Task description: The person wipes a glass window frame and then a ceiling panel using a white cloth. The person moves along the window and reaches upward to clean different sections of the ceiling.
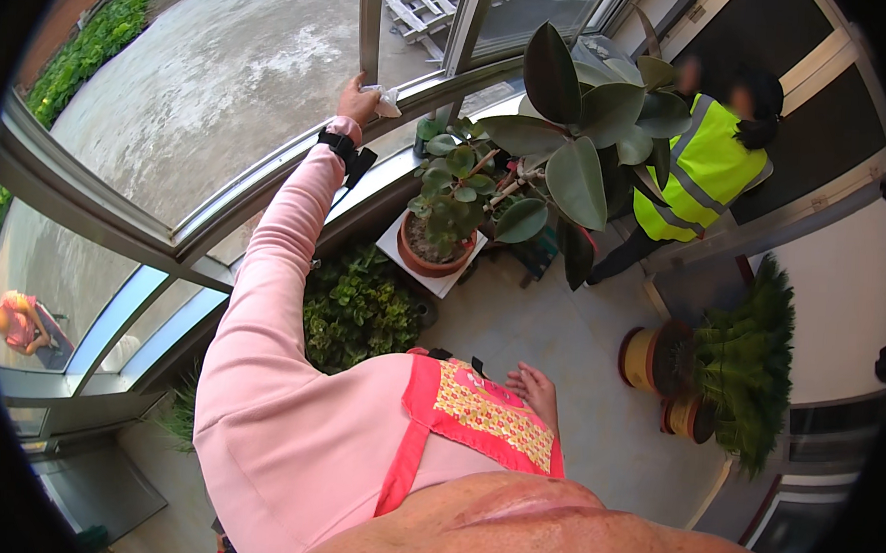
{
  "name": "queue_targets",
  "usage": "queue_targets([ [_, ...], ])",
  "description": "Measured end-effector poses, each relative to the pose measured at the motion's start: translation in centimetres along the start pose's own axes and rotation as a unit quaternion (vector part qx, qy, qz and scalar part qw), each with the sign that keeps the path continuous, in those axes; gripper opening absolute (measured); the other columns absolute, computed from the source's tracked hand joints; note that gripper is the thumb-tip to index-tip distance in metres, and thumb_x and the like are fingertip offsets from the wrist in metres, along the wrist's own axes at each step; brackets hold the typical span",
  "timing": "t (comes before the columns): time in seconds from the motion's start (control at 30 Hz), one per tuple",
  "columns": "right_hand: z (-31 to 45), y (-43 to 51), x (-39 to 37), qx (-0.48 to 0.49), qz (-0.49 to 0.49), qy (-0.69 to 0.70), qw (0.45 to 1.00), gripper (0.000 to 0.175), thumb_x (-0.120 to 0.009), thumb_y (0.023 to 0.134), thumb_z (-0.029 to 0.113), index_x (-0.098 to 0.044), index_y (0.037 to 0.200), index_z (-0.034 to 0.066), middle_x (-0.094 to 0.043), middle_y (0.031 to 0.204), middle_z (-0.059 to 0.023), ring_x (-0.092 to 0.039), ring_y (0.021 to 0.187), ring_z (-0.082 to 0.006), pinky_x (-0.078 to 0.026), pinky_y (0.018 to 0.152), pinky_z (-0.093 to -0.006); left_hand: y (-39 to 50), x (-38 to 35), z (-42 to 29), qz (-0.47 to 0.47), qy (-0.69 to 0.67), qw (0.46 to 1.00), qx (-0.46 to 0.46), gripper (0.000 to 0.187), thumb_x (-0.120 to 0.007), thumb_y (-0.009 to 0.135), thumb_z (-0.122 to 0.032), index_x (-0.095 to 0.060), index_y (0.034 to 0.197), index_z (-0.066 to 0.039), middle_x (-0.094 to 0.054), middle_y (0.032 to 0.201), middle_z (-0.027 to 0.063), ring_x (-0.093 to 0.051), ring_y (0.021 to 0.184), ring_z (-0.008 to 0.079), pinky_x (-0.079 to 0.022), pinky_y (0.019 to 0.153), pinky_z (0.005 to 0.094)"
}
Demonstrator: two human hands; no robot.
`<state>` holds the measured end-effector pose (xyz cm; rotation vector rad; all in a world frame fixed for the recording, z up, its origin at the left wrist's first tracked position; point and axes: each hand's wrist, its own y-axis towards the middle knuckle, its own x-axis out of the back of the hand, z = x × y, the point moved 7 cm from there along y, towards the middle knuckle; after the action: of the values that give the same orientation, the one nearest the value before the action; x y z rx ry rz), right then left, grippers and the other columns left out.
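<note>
My left hand is stretched out to the metal window frame. It is closed around a crumpled white cloth or tissue, with the fingers against the upright of the frame. A black strap with a small device is on that wrist, over a pink sleeve. Low in front of my body, beside the patterned apron, is my right hand. Its fingers are loosely bent and apart, and nothing shows in them.
A jade-like plant in a terracotta pot stands on a white stand by the sill. A large-leaved rubber plant rises beside it. Leafy plants grow below the window. A person in a yellow vest stands near the doors; another person sits outside.
</note>
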<state>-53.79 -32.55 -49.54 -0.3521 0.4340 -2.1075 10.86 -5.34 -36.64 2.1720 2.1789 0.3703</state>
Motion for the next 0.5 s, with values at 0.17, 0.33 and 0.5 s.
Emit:
queue_targets([
  [0.17, -0.8, -1.7, 0.5, -0.012, -0.040, 0.030, 0.999, 0.036, -0.053, 0.099, 0.018, -0.053, 0.128, -0.0032, -0.068, 0.105, -0.0160, -0.068, 0.086, -0.0193, -0.055, 0.074, -0.0283, 2.4, -5.6, -2.8, 0.025, 0.043, 0.999, -0.020, 0.068, -0.062, 0.071, -0.020, -0.051, 0.136, 0.000, -0.062, 0.123, 0.0242, -0.061, 0.114, 0.0340, -0.048, 0.097, 0.0355],
  [0.33, -1.6, -2.9, 0.8, -0.019, -0.063, 0.046, 0.997, 0.035, -0.053, 0.099, 0.017, -0.054, 0.128, -0.0037, -0.068, 0.105, -0.0165, -0.068, 0.086, -0.0200, -0.056, 0.074, -0.0294, 3.8, -9.7, -5.3, 0.053, 0.049, 0.997, -0.003, 0.067, -0.061, 0.073, -0.018, -0.050, 0.135, 0.006, -0.059, 0.126, 0.0275, -0.060, 0.115, 0.0333, -0.047, 0.097, 0.0331],
  [0.5, -1.9, -3.7, 0.7, -0.009, -0.077, 0.069, 0.995, 0.035, -0.054, 0.099, 0.017, -0.054, 0.127, -0.0034, -0.068, 0.105, -0.0165, -0.068, 0.086, -0.0197, -0.056, 0.073, -0.0296, 4.9, -12.4, -6.8, 0.070, 0.013, 0.997, -0.001, 0.064, -0.058, 0.073, -0.015, -0.052, 0.133, 0.004, -0.061, 0.123, 0.0251, -0.061, 0.113, 0.0328, -0.047, 0.096, 0.0328],
])
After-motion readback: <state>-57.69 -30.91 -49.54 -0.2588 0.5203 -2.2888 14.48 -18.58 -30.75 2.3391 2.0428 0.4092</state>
